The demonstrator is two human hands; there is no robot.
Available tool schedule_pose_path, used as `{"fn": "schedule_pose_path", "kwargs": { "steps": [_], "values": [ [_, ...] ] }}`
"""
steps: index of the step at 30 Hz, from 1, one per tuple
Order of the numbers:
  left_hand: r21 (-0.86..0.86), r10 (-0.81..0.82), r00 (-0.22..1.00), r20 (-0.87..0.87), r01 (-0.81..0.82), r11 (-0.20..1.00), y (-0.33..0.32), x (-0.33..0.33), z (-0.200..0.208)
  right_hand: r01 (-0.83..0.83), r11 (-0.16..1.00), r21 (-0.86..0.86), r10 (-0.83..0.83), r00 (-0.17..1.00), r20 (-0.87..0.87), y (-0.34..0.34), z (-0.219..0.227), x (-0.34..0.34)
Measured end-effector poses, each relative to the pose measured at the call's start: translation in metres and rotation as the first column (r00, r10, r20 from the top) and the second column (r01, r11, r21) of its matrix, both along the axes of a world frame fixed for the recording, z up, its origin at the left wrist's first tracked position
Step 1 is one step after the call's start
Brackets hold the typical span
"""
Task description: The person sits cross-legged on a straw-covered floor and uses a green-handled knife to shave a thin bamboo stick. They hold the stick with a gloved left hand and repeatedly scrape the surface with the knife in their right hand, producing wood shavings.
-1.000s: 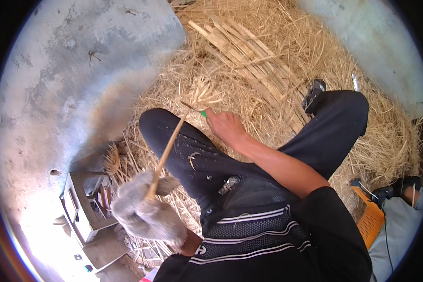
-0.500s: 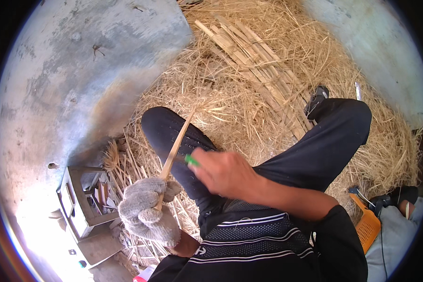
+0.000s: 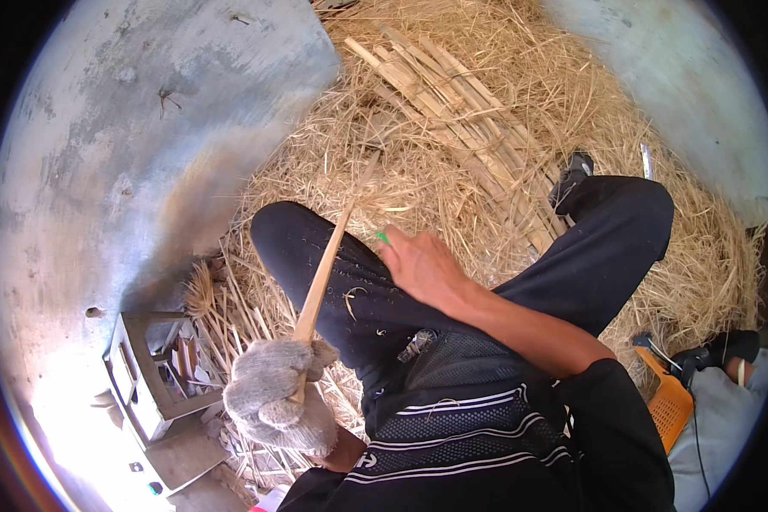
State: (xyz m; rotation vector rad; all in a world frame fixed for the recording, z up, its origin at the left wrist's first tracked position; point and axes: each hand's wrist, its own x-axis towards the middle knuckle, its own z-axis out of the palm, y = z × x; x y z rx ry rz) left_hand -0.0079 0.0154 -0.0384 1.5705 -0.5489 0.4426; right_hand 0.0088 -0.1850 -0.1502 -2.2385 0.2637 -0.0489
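My left hand, in a thick grey knitted glove, is closed around the lower end of a pale bamboo strip. The strip slants up and away over my left thigh, narrowing toward its far end. My bare right hand is just right of the strip, over my lap. Its fingers are wrapped around a green-handled knife; only a bit of the handle shows, and the blade is hard to make out. Small curled shavings lie on my dark trousers.
Straw-like shavings cover the floor, with a bundle of split bamboo strips ahead. To the left are a wall and a wooden box frame holding scraps. An orange plastic basket and another person's foot are at right.
My right hand has moved away from my body and slightly right, along the strip toward its far end. The gloved left hand still grips the strip, slightly lower now.
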Motion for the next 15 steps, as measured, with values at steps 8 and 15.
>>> {"fn": "schedule_pose_path", "kwargs": {
  "steps": [8,15],
  "values": [
    [-0.090,0.107,0.994,-0.007,-0.107,0.990,-0.019,0.000,0.008,0.073,0.966,-0.249,-0.051,0.994,0.094,-0.006,-0.022,0.010],
    [0.130,-0.024,0.963,0.268,-0.011,0.992,0.014,0.014,-0.005,0.033,0.995,0.094,-0.027,0.998,-0.059,-0.005,-0.012,-0.001]
  ]
}}
